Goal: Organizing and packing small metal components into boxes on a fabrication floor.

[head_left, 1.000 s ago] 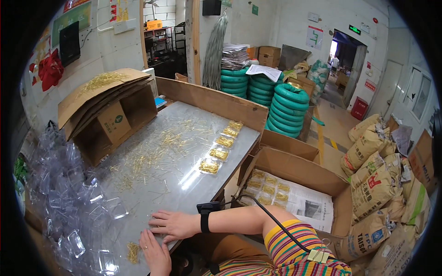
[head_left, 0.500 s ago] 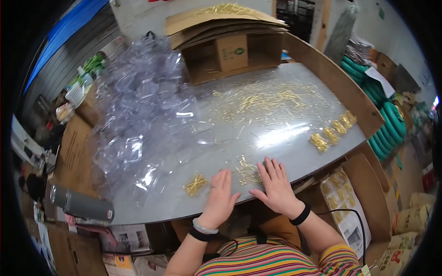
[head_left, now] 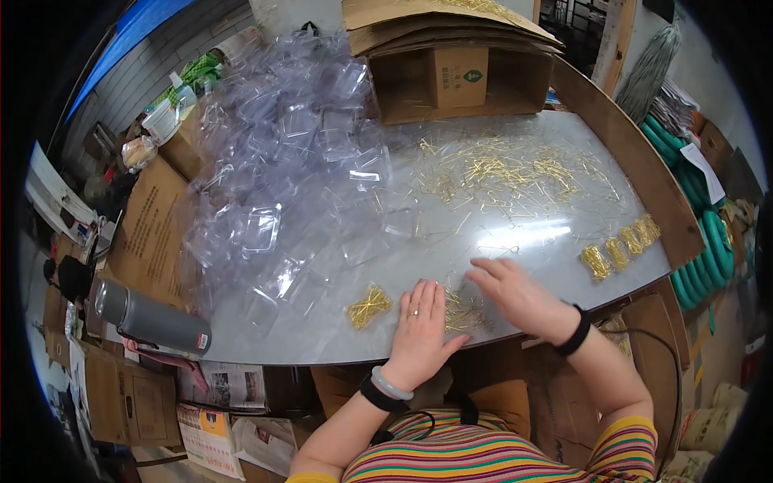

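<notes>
Head view, left hand: the left hand (head_left: 417, 338) is lying palm down on the grey table (head_left: 274, 344), its fingers straight and together, its thumb standing out; I am seeing nothing gripped in it.
Right hand: the right hand (head_left: 527, 302) is reaching in from the right, fingers slightly parted and pointing left; its underside is facing away from me, so I cannot tell whether it is pinching anything.
Loose gold wires: the small group of loose gold wires (head_left: 464, 312) is lying between the hands at the near edge, just beside the left fingers, several pieces pointing different ways.
Crossed gold bundle: a gold bundle (head_left: 369, 307) is resting just left of the left hand, apart from it.
Wire spread: scattered gold wires (head_left: 503, 171) are covering the table's far middle.
Filled packs: a row of gold-filled packs (head_left: 596, 263) is standing near the right edge.
Clear trays: a heap of clear plastic trays (head_left: 294, 133) is spreading over the left side.
Handling note: in my judgement, the flat left hand is serving best as a low wall; light, even pressure from the right fingers would be aligning such thin wires without bending or tangling them.
</notes>
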The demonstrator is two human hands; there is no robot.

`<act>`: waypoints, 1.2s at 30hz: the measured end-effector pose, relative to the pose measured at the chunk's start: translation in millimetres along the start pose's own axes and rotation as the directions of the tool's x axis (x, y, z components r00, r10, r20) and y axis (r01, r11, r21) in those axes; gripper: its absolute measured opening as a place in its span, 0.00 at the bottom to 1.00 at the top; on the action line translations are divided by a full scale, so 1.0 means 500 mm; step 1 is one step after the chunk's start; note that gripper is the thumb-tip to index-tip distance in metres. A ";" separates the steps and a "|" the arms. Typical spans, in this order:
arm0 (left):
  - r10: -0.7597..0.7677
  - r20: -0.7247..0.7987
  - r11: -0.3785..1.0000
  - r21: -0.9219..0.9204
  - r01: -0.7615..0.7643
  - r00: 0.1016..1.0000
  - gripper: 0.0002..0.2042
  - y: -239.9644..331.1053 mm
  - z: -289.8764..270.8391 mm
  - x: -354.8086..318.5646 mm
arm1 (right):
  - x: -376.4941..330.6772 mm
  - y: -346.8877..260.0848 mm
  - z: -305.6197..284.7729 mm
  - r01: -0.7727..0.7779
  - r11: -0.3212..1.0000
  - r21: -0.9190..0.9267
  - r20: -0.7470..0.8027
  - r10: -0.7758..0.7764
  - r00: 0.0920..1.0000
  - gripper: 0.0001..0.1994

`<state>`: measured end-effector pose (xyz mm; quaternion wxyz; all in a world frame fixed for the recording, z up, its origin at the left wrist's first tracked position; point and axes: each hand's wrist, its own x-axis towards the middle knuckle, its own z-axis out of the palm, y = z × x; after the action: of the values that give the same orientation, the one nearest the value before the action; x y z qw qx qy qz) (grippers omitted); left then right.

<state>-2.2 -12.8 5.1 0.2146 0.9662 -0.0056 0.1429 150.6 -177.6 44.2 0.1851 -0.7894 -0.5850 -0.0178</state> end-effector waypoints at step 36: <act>0.070 -0.035 0.993 -0.094 -0.073 0.997 0.32 -0.006 0.007 0.011 | -0.081 -0.070 0.058 -0.241 0.966 0.095 -0.266 0.258 0.929 0.24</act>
<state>4.3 -11.1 2.3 0.2553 0.9516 -0.0435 0.1654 99.9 -196.8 16.8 0.2895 -0.8410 -0.4487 -0.0865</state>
